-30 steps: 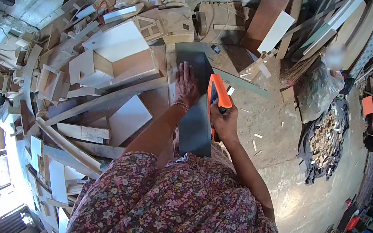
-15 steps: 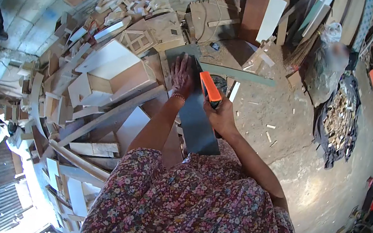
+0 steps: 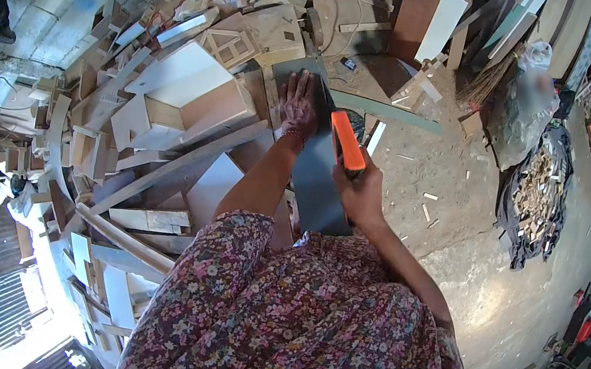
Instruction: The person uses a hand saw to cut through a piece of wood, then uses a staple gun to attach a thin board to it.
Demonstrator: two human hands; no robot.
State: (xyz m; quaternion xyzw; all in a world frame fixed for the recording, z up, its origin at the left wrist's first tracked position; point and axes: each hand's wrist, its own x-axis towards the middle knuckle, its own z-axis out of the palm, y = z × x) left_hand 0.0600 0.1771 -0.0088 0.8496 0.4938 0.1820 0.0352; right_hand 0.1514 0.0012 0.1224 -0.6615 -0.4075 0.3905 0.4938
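A long dark grey board (image 3: 320,185) runs away from my lap. My left hand (image 3: 298,105) lies flat on its far part, fingers stretched forward. In my right hand (image 3: 360,193) is the orange handle of a handsaw (image 3: 348,143), gripped at the board's right edge. The saw's thin dark blade points away from me along that edge, close to my left fingers, and shows only in part. A narrow green-grey strip of wood (image 3: 390,112) extends to the right beyond the saw.
Wooden offcuts and a white-faced box piece (image 3: 187,76) are heaped on the left. Small wood scraps (image 3: 430,197) dot the floor at right. Farther right lie a cloth full of offcuts (image 3: 538,195) and a clear plastic bag (image 3: 519,116). Tall boards (image 3: 440,27) lean at the back.
My right hand and the saw have drawn back slightly toward me along the board's edge. The left hand stays pressed on the board. The whole view has shifted a little.
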